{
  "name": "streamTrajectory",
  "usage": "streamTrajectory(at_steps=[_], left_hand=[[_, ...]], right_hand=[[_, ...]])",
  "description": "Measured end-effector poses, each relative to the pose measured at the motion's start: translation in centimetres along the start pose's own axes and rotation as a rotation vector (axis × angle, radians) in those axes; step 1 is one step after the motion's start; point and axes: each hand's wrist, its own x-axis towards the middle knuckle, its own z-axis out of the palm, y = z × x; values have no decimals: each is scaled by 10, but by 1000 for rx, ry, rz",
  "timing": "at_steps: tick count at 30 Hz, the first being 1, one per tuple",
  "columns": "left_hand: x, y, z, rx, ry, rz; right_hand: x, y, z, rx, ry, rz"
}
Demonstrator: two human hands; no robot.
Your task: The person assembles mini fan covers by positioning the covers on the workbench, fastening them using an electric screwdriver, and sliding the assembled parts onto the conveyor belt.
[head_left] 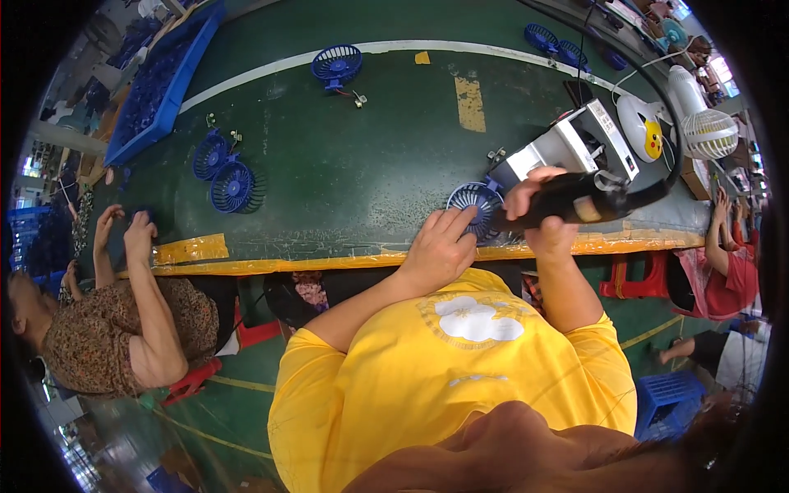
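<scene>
Bright even light, strong fisheye bend, dark rim

Left hand (440, 246) is pressed flat on a little blue fan grille (475, 205) at the edge of the green belt (345, 164). Right hand (542, 209) is wrapped around a black power screwdriver (575, 201), its tip just right of the grille. Grey machine box (575, 144) sits right behind that hand. More blue fans (223, 171) lie well off to the left, near another person's hands (123, 230).
</scene>
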Motion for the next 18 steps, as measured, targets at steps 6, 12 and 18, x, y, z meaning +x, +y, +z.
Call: streamTrajectory(at_steps=[6, 12, 18], left_hand=[[-3, 4, -3, 8, 22, 15], [-5, 0, -3, 2, -26, 124], [-14, -3, -8, 5, -16, 140]], right_hand=[[26, -85, -21, -95, 153, -243], [24, -78, -18, -229, 184, -192], [14, -33, 11, 53, 101, -135]])
